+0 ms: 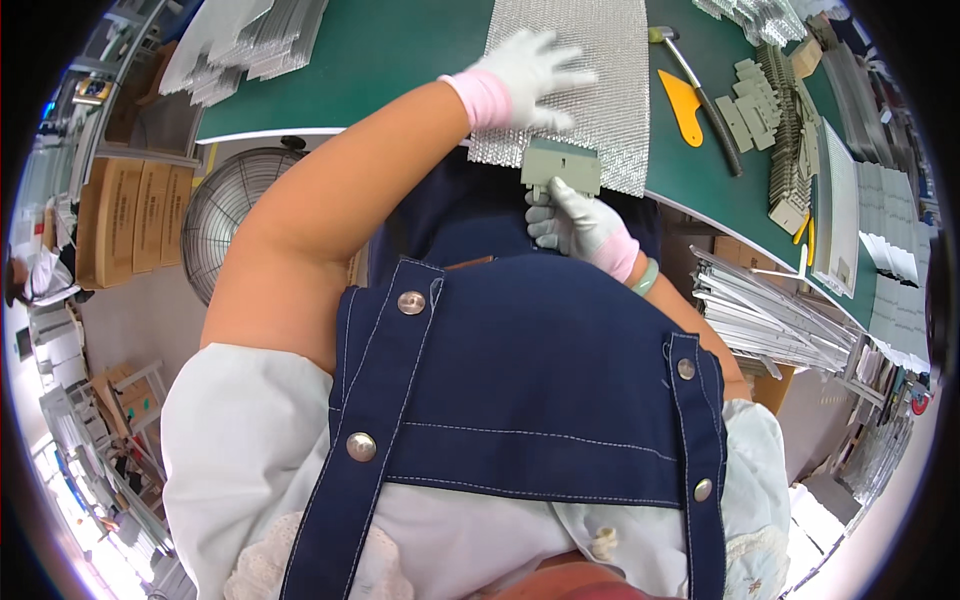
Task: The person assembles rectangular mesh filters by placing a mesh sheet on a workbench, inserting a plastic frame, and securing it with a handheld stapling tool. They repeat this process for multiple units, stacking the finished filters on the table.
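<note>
- A silvery mesh sheet [590,80] lay on the green bench [400,50], its near end overhanging the bench edge.
- A grey plastic bracket [560,168] sat against that overhanging end.
- The gloved left hand [525,75] pressed flat, fingers spread, on the mesh.
- The gloved right hand [580,225] gripped the bracket from below.
- A hammer [700,90], an orange scraper [683,105] and stacked grey parts [770,110] crowded the right side; open green surface remained to the left.
</note>
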`<state>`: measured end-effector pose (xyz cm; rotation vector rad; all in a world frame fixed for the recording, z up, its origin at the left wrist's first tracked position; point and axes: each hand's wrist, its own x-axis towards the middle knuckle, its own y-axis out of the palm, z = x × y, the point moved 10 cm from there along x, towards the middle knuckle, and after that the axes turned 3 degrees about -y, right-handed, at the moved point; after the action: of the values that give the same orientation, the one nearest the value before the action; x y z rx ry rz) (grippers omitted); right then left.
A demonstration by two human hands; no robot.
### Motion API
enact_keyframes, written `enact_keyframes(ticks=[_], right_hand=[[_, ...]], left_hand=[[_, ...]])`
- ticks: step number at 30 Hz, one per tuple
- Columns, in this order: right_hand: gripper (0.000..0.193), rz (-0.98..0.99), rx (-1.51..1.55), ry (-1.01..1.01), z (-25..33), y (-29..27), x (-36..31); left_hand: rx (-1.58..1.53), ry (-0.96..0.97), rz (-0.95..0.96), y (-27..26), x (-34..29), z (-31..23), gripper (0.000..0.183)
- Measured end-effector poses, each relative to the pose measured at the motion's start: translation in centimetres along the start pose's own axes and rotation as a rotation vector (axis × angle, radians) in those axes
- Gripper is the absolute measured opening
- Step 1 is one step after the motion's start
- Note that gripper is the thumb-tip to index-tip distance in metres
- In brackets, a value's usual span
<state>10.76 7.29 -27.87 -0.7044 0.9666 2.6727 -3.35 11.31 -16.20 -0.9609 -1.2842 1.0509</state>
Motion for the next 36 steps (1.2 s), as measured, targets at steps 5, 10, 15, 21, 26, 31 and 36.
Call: enact_keyframes(ticks=[5,10,15,21,26,31,36], right_hand=[[0.040,-0.174,0.065,-0.174,1.5,-0.6,0.7],[0.041,-0.254,0.062,-0.163,2.2,-0.8,1.0],[0.040,-0.140,0.291,0.011,0.0,-1.0,-0.4],[0.035,-0.251,0.406,0.060,-0.8,0.0,-3.0],[0.043,-0.150,0.332,0.065,-1.5,-0.3,-2.2],[0.044,-0.195,0.231,-0.037,-0.8,-0.8,-2.0],[0.042,-0.106,0.294,-0.128,-0.7,-0.8,-1.4]], left_hand=[[-0.007,-0.003,0.048,2.1,-0.1,0.0,0.067],[-0.021,-0.040,0.044,2.0,-0.2,0.2,0.067],[-0.028,-0.079,0.065,2.0,-1.0,-1.2,0.067],[-0.063,-0.103,0.083,1.9,-2.4,-3.2,0.066],[-0.044,-0.100,0.077,1.9,-2.3,-3.1,0.066],[-0.043,-0.101,0.095,1.6,-2.4,-3.1,0.065],[-0.038,-0.109,0.081,1.7,-2.4,-3.0,0.063]])
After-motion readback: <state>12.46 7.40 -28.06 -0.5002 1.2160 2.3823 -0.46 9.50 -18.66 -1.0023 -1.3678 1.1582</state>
